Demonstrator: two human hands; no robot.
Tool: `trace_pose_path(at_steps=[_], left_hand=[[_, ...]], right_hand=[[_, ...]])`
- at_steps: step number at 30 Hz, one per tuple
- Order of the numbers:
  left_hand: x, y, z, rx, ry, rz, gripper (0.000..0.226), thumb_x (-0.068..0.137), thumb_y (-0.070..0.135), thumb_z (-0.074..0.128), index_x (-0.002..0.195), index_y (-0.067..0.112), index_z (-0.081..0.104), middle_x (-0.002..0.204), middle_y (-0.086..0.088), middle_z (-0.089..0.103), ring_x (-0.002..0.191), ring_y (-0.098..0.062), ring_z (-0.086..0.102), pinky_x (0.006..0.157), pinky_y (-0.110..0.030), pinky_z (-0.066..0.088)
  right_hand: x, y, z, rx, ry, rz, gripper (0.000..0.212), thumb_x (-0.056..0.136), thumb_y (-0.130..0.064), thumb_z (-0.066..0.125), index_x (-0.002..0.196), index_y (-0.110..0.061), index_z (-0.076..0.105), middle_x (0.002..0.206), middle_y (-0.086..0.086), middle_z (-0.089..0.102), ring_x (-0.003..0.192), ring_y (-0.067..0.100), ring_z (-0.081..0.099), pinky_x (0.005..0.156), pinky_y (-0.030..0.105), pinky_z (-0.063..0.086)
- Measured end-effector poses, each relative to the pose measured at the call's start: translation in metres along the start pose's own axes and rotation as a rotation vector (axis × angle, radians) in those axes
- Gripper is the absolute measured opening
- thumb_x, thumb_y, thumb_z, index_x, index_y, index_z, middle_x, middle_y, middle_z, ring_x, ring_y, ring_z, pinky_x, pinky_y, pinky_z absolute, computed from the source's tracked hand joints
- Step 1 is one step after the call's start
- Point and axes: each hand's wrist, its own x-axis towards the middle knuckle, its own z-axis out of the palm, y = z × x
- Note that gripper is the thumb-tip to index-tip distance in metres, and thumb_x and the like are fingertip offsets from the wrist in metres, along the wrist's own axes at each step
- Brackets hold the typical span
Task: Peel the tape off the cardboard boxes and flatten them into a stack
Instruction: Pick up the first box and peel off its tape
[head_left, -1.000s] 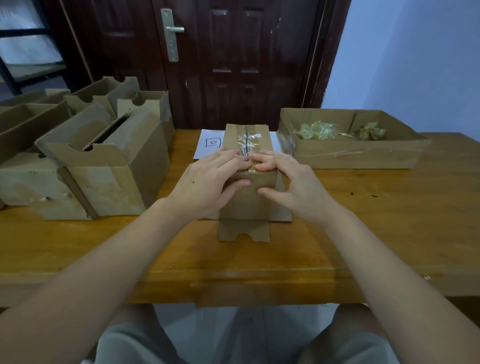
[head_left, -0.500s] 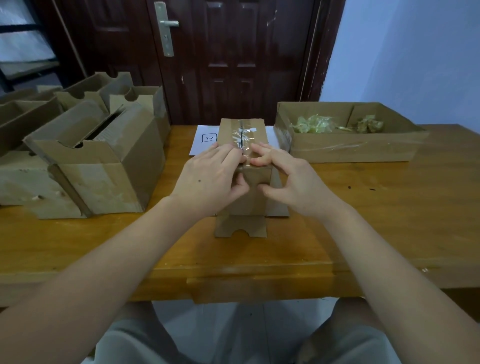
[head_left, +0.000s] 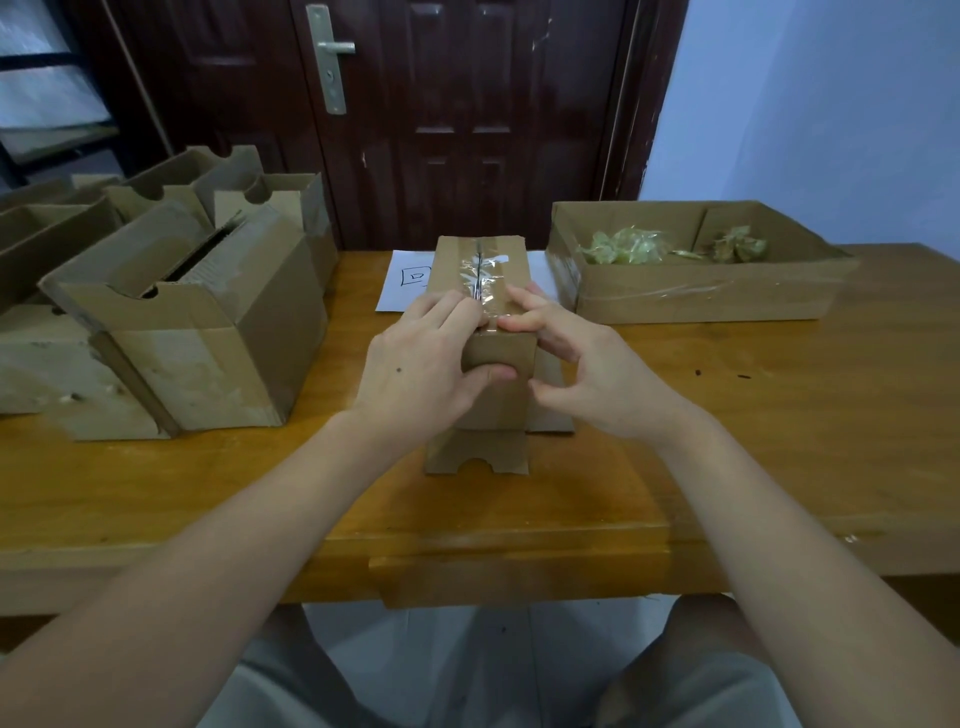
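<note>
Bare forearms, light grey shorts

Both arms are uncovered from the wrists back, with no sleeves, watch or rings in sight. The left hand (head_left: 415, 371) has a small dark mole on its back. Light grey shorts (head_left: 322, 686) cover both thighs.

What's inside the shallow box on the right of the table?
The shallow box holds crumpled clear tape wads in two compartments. Its near wall hides the floor beneath them.

table (head_left: 753, 415): varnished wood, smooth, slightly glossy
box (head_left: 498, 358): matt brown cardboard
tape (head_left: 488, 283): clear glossy plastic, wrinkled
door (head_left: 467, 119): dark lacquered wood
handle (head_left: 330, 54): brushed metal
</note>
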Motion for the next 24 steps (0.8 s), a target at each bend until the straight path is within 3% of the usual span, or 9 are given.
trace_pose_path(at_steps=[3,7,11,14,17,20,24], left_hand=[[0.0,-0.003,-0.005,-0.028,-0.015,0.025,0.05,0.084,0.056,0.068,0.117,0.018,0.064,0.125,-0.003,0.069,0.122,-0.022,0.057,0.083,-0.038,0.057],[0.0,-0.008,-0.012,-0.028,-0.077,0.073,0.047,0.092,0.052,0.061,0.123,0.017,0.064,0.133,-0.007,0.066,0.126,-0.026,0.059,0.089,-0.038,0.056],[0.001,-0.014,-0.018,-0.076,-0.148,0.088,0.045,0.096,0.047,0.059,0.131,0.018,0.063,0.142,-0.005,0.062,0.138,-0.023,0.052,0.102,-0.041,0.051],[0.001,-0.021,-0.025,-0.163,-0.2,0.079,0.049,0.097,0.041,0.059,0.141,0.019,0.058,0.149,-0.002,0.056,0.144,-0.018,0.044,0.11,-0.044,0.048],[0.0,-0.031,-0.031,-0.193,-0.275,0.114,0.056,0.098,0.033,0.064,0.15,0.022,0.048,0.158,0.004,0.044,0.152,-0.012,0.031,0.115,-0.039,0.041],[-0.001,-0.041,-0.032,-0.131,-0.385,0.154,0.077,0.094,0.033,0.071,0.159,0.026,0.031,0.168,0.007,0.026,0.156,-0.011,0.016,0.119,-0.034,0.031],[-0.007,-0.046,-0.027,-0.18,-0.362,0.101,0.091,0.09,0.039,0.074,0.162,0.025,0.021,0.17,0.008,0.019,0.155,-0.003,0.009,0.123,-0.03,0.022]], right_hand=[[0.001,0.002,0.001,0.004,0.008,-0.015,0.064,0.087,0.003,0.067,0.143,-0.024,0.055,0.164,-0.01,0.031,0.154,0.001,0.014,0.121,0.028,0.032],[0.001,0.005,0.003,0.015,0.044,-0.034,0.061,0.088,-0.001,0.072,0.143,-0.023,0.057,0.162,-0.009,0.037,0.153,0.003,0.019,0.121,0.038,0.034],[0.001,0.008,0.006,0.017,0.092,-0.054,0.058,0.09,-0.007,0.074,0.143,-0.025,0.057,0.157,-0.009,0.044,0.153,0.005,0.023,0.12,0.048,0.036],[0.002,0.011,0.008,0.035,0.11,-0.051,0.059,0.092,-0.012,0.075,0.146,-0.022,0.054,0.156,-0.01,0.045,0.152,0.005,0.025,0.117,0.048,0.04],[0.003,0.011,0.009,0.056,0.126,-0.049,0.057,0.093,-0.013,0.074,0.146,-0.019,0.054,0.155,-0.01,0.047,0.152,0.004,0.026,0.116,0.045,0.043],[0.003,0.011,0.007,0.095,0.114,-0.035,0.055,0.093,-0.011,0.074,0.145,-0.018,0.055,0.154,-0.011,0.048,0.151,0.002,0.027,0.115,0.036,0.043],[0.005,0.011,0.003,0.185,0.088,-0.013,0.053,0.09,-0.004,0.074,0.14,-0.014,0.059,0.151,-0.011,0.051,0.149,-0.001,0.029,0.108,0.018,0.043]])
